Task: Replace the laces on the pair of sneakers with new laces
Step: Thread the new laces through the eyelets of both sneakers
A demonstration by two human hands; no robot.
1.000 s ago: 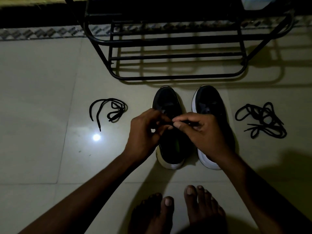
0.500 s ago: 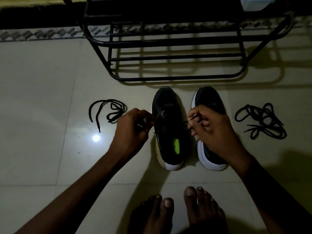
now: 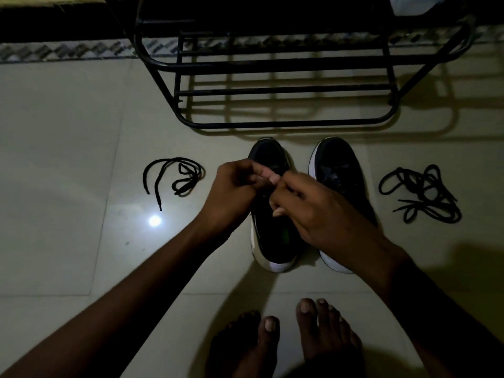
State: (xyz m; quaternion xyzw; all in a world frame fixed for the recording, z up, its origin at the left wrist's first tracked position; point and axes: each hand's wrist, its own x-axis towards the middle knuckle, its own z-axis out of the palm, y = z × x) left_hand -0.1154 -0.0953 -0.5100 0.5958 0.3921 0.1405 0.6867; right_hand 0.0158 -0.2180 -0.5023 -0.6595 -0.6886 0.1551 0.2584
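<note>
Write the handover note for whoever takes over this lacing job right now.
Left hand and right hand: fingers curled, fingertips meeting over the left sneaker, seemingly pinching its lace; too dark to confirm.
Right sneaker stands beside it, untouched. One loose lace lies on the floor left of the shoes, a lace pile to their right.
Done: too dark to judge either shoe's lacing.
Left: finish lacing the left sneaker, then check the right one.
</note>
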